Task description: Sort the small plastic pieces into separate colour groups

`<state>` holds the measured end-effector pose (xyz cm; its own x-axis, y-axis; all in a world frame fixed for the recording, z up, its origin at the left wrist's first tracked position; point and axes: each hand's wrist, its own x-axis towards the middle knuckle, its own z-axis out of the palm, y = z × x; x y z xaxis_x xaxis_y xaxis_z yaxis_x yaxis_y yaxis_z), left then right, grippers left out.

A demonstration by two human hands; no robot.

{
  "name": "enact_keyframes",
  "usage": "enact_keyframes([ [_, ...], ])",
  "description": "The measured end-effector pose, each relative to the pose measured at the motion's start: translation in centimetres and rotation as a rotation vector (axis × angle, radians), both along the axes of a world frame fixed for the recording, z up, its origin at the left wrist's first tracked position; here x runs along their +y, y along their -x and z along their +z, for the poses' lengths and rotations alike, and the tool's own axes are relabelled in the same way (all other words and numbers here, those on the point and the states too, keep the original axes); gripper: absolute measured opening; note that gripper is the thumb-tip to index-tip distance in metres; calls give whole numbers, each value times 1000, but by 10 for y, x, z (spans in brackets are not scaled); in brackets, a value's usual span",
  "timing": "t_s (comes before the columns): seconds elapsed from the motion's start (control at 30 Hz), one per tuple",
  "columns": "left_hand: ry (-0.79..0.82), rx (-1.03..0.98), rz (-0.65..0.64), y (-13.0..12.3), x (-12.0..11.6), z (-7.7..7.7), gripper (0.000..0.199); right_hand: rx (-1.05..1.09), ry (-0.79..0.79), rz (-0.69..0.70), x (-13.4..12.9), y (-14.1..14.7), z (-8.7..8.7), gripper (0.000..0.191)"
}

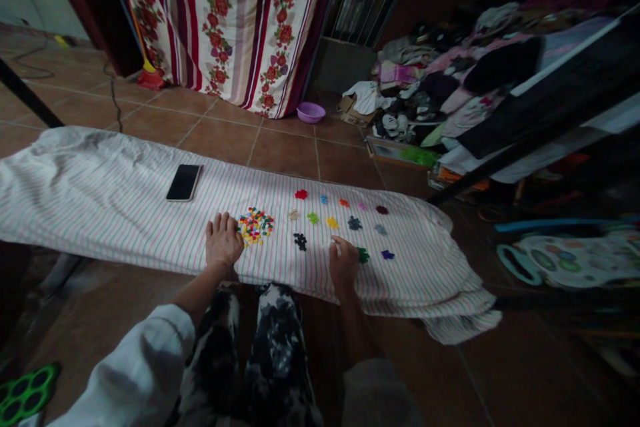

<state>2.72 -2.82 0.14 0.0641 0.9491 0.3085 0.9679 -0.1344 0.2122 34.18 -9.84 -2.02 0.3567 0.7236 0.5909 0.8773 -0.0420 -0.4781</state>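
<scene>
My left hand (pixel 223 239) lies palm down with fingers stretched out, at the left edge of a mixed heap of small coloured pieces (pixel 256 225). Over the near right part of the cloth, my right hand (pixel 343 261) has thumb and fingertips drawn together; what they hold, if anything, is too small to make out. Around it are small single-colour piles: a black one (pixel 300 241) to its left, a yellow one (pixel 332 222) beyond it, and a green one (pixel 363 255) partly hidden at its right. A purple-blue pile (pixel 388 255) is farther right, a red one (pixel 301 194) at the back.
A striped cloth (pixel 125 180) covers the long surface under everything, with a phone (pixel 183 183) on it at the left. Beyond are a purple basin (pixel 311 112) on the tiled floor, a floral curtain (pixel 240 20) and heaped clothes (pixel 450 80).
</scene>
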Motion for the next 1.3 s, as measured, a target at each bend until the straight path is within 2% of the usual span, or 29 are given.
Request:
enact_keyframes([
  [0.3,16,35,13,-2,-1,4,38,22,44,-17,-7,-6,-10,32],
  [0.67,17,18,18,-2,-1,4,39,12,26,-35,-8,-1,-8,32],
  [0.9,-1,12,14,-1,-1,3,37,-13,-56,-22,-11,1,-7,32],
  [1.03,-6,17,11,-1,-1,2,37,-40,-115,29,-10,2,-3,29],
  [1.17,-4,27,11,-1,0,1,37,-31,-141,101,-6,21,6,24],
  [1.3,6,30,12,0,0,2,36,20,-91,214,7,59,17,23],
])
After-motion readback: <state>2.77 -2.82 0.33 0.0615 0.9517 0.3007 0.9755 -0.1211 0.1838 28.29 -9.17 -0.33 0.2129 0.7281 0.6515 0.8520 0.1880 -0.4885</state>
